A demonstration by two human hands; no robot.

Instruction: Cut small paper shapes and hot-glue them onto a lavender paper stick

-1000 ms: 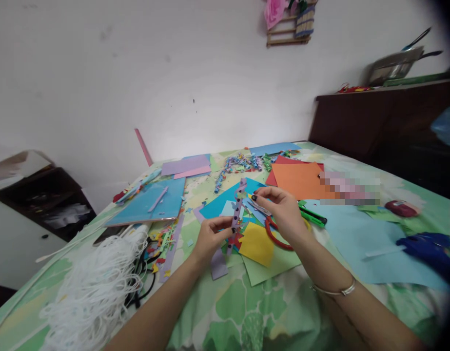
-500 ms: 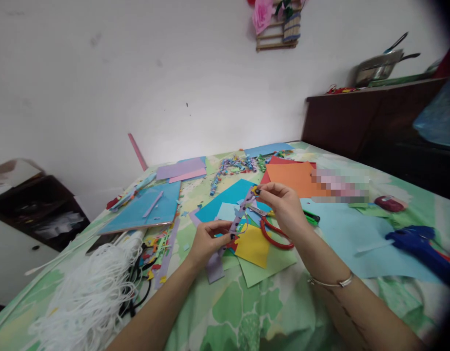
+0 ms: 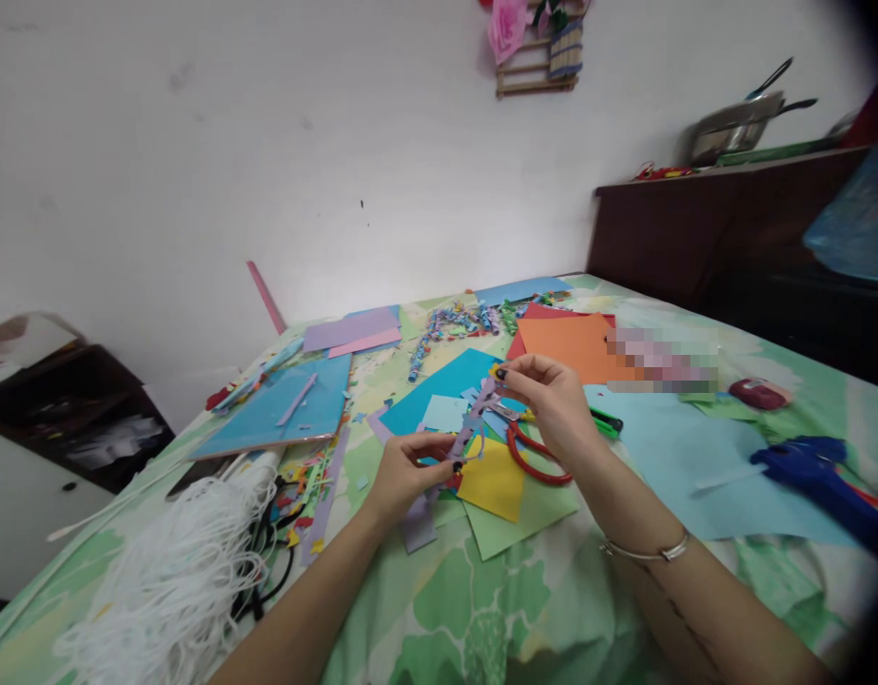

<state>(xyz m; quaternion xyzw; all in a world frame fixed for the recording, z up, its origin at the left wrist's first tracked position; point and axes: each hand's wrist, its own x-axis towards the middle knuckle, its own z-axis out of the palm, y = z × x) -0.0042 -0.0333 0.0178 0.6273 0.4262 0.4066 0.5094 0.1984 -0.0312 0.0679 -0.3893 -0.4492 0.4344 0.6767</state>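
A narrow lilac paper strip (image 3: 474,420) with dark dots is stretched between my two hands above the table. My left hand (image 3: 402,471) pinches its lower end. Its upper end is pinched by my right hand (image 3: 553,404), fingertips together. Under the hands lie a yellow paper square (image 3: 494,480), a light green sheet (image 3: 531,518) and red-handled scissors (image 3: 535,455). A silver bracelet (image 3: 649,550) circles my right wrist.
Coloured sheets cover the green-patterned table (image 3: 481,609): blue (image 3: 282,404), orange (image 3: 571,344), pale blue (image 3: 695,476). A heap of white cord (image 3: 174,571) lies front left. A blue glue gun (image 3: 813,471) and a green cutter (image 3: 604,423) lie to the right. A dark cabinet (image 3: 731,228) stands right.
The strip was upright a second ago; now it tilts, its top end carried right by my right hand. Both hands have stayed pinched on it. The camera view has shifted slightly right.
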